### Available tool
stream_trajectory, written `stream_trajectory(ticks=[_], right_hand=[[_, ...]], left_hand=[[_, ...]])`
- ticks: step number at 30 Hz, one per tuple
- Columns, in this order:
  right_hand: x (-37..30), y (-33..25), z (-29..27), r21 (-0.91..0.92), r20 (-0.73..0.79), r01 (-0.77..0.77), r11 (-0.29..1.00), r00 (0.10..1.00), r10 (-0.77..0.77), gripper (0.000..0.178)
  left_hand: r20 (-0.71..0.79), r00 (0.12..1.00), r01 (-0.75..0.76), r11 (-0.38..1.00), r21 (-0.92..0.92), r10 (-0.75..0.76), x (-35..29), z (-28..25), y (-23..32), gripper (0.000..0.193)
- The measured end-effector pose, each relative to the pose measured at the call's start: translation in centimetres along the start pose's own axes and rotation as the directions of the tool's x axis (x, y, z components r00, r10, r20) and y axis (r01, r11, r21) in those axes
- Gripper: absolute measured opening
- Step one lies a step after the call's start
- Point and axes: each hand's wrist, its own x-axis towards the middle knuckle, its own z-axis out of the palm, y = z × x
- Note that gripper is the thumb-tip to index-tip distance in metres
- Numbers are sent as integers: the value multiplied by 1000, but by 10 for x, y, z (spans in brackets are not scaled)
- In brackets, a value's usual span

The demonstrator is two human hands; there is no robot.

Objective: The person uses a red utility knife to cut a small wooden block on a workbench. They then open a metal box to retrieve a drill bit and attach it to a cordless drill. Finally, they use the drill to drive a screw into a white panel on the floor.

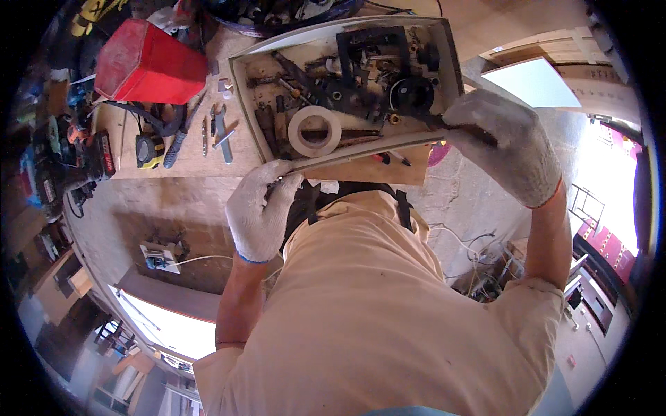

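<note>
A shallow, light-coloured open box (454,52) full of tools and hardware lies tilted before me. My left hand (262,204), in a whitish knit glove, is closed on its near left corner. My right hand (505,142), gloved alike, is at the near right corner with its fingers curled around a dark, slim piece that I cannot make out. Inside the box are a roll of whitish tape (297,132), a black square frame (343,52), a black round part (427,93) and several small brass and metal fittings.
On the wooden bench (239,149) left of the box are a red container (149,66), a tape measure (148,150), a wrench (222,135) and drill bits (205,135). Cordless tools (104,152) crowd the far left. Cables (479,256) lie on the floor at right.
</note>
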Motion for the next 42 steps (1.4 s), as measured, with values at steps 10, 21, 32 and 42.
stream_trajectory(ticks=[10, 21, 32, 42], right_hand=[[-10, -3, -18, 38, -46, 27, 999, 999, -25, 17], [-4, -1, 18, 60, -154, -52, 997, 986, 60, 17], [-5, -9, 13, 84, -115, 16, 996, 993, -6, 21], [-29, -1, -17, -106, -264, -169, 980, 955, 136, 19]], left_hand=[[-2, 1000, -6, 994, 108, 6, -1, -2, 9, 19], [6, 1000, -26, 996, 83, 25, 0, -3, 9, 18], [13, 1000, 12, 999, 48, -12, 0, -3, 3, 19], [-4, 1000, 1, 1000, 22, -1, 0, 0, 4, 18]])
